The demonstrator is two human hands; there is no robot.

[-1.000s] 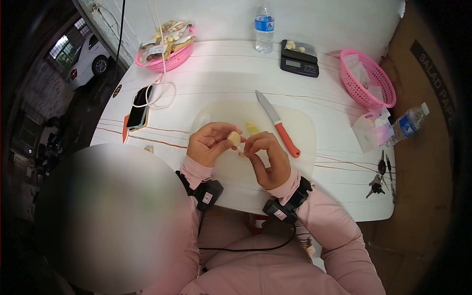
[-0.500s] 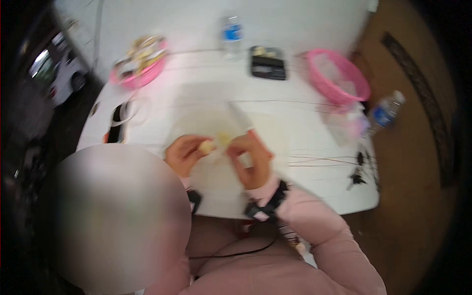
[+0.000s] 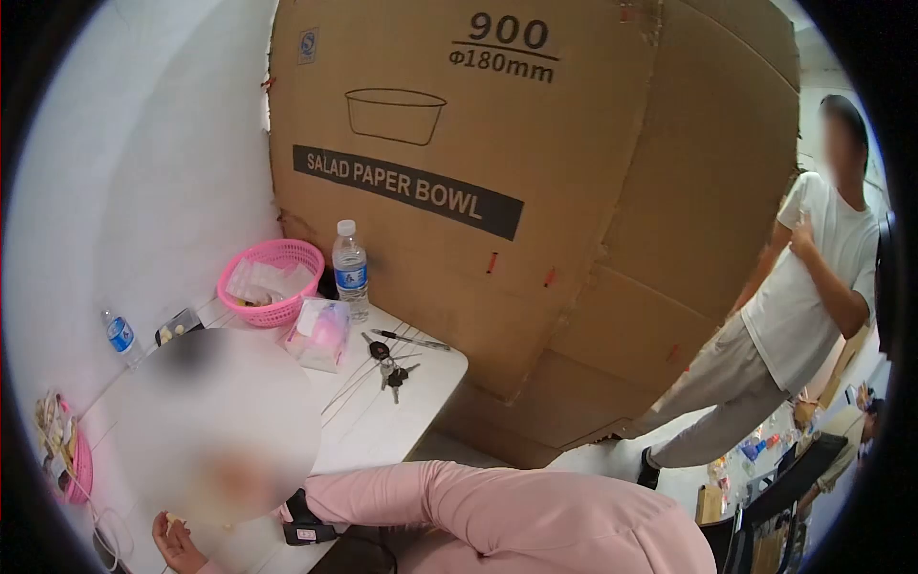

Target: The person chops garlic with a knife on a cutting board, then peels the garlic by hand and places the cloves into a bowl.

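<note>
My left hand [image 3: 172,549] is low at the left edge of the table, its fingers closed on a small pale yellowish piece [image 3: 174,519] near the fingertips. A large blurred disc covers much of the table and my right hand [image 3: 241,476], so only a smeared skin-coloured patch shows and its fingers cannot be made out. A black band with a small box [image 3: 308,528] sits at the right wrist, below the pink sleeve [image 3: 382,493]. At the back of the table a dark tray-like device [image 3: 178,328] carries several pale pieces.
A pink basket [image 3: 229,287], water bottle [image 3: 351,277], tissue pack [image 3: 320,335], keys [image 3: 397,375] and pen [image 3: 411,340] lie on the right. Another bottle [image 3: 120,335] and a filled pink basket [image 3: 84,469] stand left. A tall cardboard sheet [image 3: 574,191] borders the table; a person [image 3: 808,287] stands beyond.
My view has swung to the right and up, bringing the cardboard and a standing person into sight. The left hand still holds a pale piece; the right hand has become hidden by the blur.
</note>
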